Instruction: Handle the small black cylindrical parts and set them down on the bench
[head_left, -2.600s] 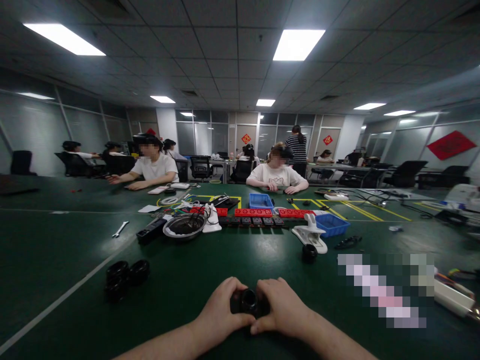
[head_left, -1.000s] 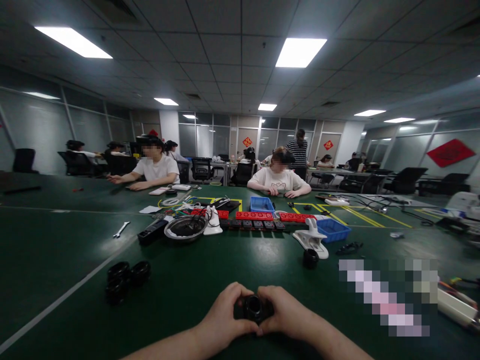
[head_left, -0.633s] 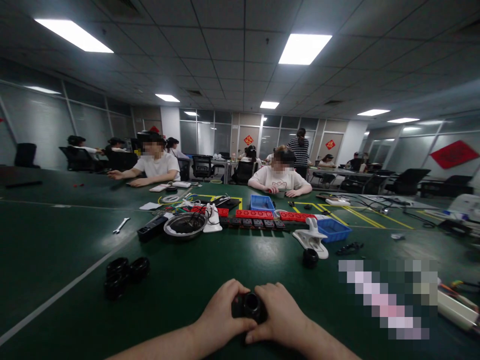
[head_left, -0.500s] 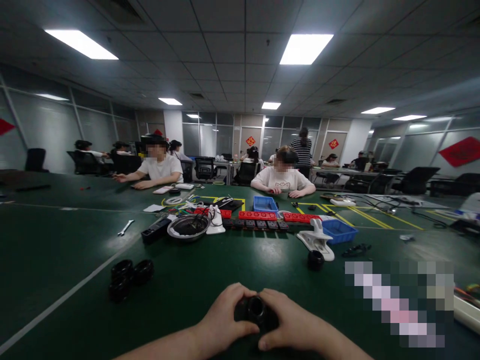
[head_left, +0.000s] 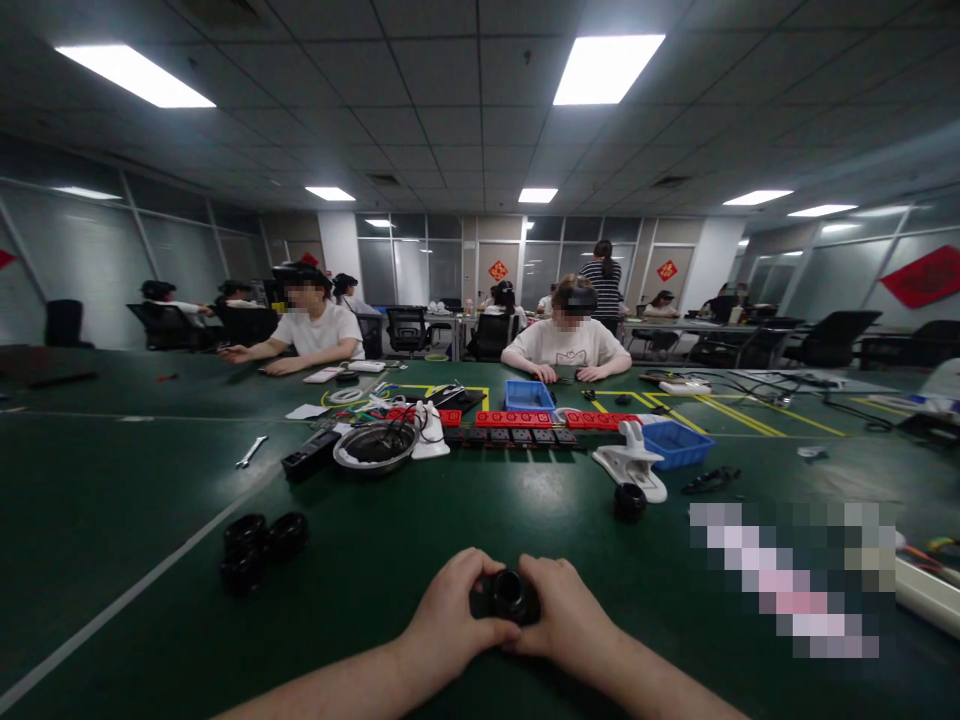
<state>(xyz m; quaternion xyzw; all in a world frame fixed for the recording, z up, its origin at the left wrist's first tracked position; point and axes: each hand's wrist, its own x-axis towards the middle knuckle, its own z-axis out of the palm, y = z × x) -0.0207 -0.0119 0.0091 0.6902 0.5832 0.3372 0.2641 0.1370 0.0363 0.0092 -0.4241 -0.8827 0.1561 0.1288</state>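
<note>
- While you look across the green table (head_left: 465,510), the small black round part (head_left: 507,596) sits low in the middle of your view, pinched between your two hands just above the tabletop.
- Your left hand (head_left: 448,610) curls around the part's left side, fingers closed against it, thumb lying along its near edge.
- Your right hand (head_left: 564,615) closes on the right side in the same way, so both hands grip the one part and nearly meet in front of it.
- The open round mouth of the part faces up and toward you, between your thumbs.
- A cluster of black rings (head_left: 255,545) lies well apart to your left; a single black cap (head_left: 630,501) stands ahead to the right, just beside the white clamp (head_left: 631,462).
- Compared with half a second ago, your hands sit a little higher in view and closer together over the part, and your right thumb has drawn in from below it.
- Your grip on the part is unchanged, and the rings and cap lie where they did.
- Your fingers hide the sides and underside of the part, so you cannot tell whether it is one piece or two.
- Both forearms are cut off by the bottom edge.
- A blurred patch covers the table to your right.
</note>
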